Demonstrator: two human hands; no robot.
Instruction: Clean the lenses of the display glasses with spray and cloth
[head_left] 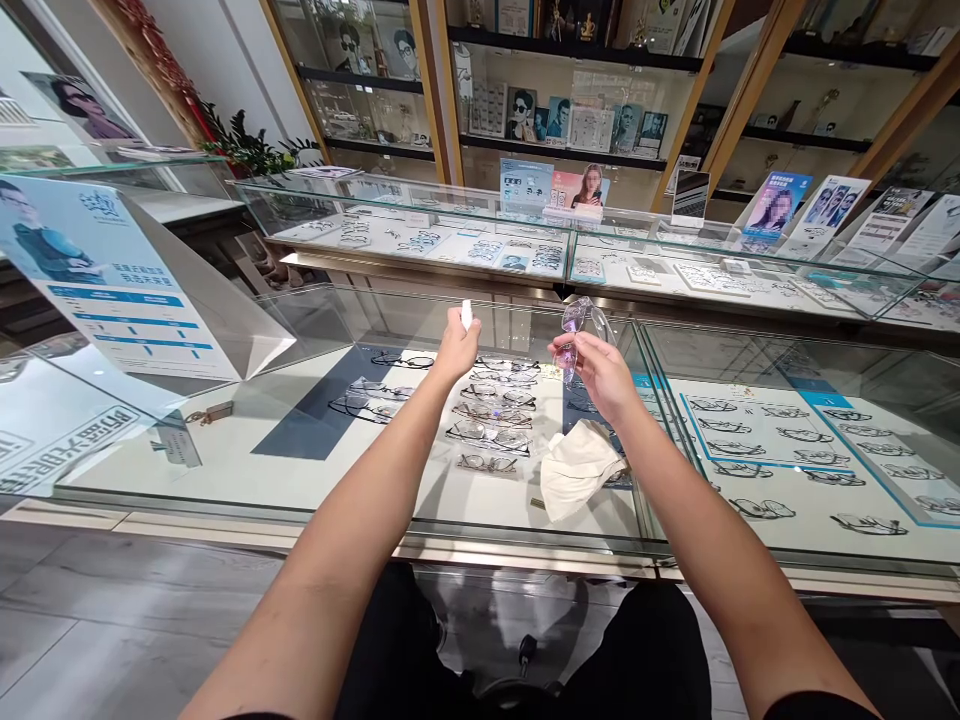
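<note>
Above the glass counter, my left hand (457, 345) is closed around a small white bottle-like thing (466, 314); only its narrow upper end shows past the fingers. To the right, my right hand (596, 372) pinches a pair of clear-framed eyeglasses (574, 325), held up on edge with a purple sheen on the lenses. The two hands are apart. Below my right hand, a crumpled cream cloth (576, 468) lies on the glass top. Several eyeglasses (491, 432) rest in rows inside the case beneath my hands.
The glass display counter (225, 505) spans the front. A blue and white sign (127, 290) stands on its left. More frames (761, 508) fill the right case. Behind runs a second glass case (420, 215) with small posters, then wall shelves (570, 150).
</note>
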